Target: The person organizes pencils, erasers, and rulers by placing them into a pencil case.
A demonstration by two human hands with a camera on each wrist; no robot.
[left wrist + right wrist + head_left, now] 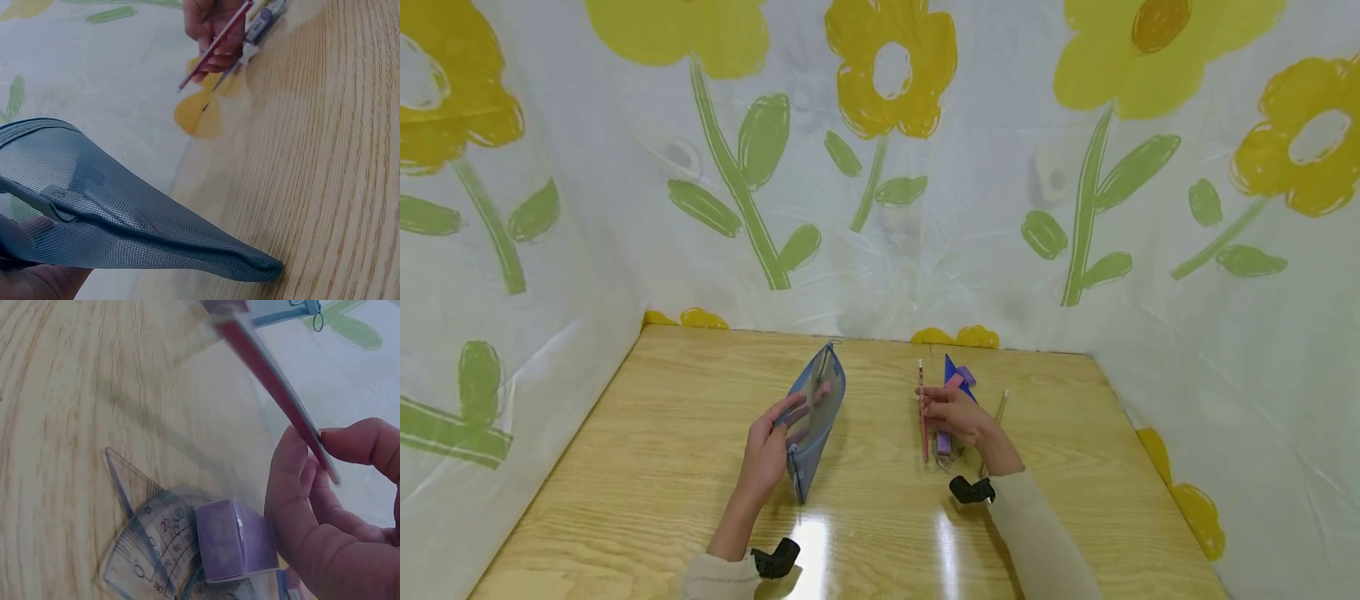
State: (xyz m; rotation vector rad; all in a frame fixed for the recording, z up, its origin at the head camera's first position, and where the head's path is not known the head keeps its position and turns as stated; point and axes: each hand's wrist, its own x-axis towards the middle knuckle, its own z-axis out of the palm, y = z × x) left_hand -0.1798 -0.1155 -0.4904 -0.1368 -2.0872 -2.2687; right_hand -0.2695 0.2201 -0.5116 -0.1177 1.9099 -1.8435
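My left hand point(766, 454) grips a blue mesh zip pouch point(812, 458) by its near side. The pouch stands tilted with its mouth parted, and a small pinkish thing shows inside. Between thumb and fingers, my right hand point(958, 415) pinches a red pencil point(275, 387). Below that hand in the right wrist view lie a clear protractor point(140, 550) and a purple block point(219, 544). A blue set square point(951, 367), a pink piece point(954, 382) and another purple block point(967, 376) lie just beyond the right hand, which partly hides them.
Right of the right hand, a second pencil point(1003, 404) lies on the wooden table point(700, 400). White cloth point(970, 275) printed with yellow flowers rises at the back and both sides. A black wrist mount point(972, 490) sits at the right sleeve, another point(777, 558) at the left.
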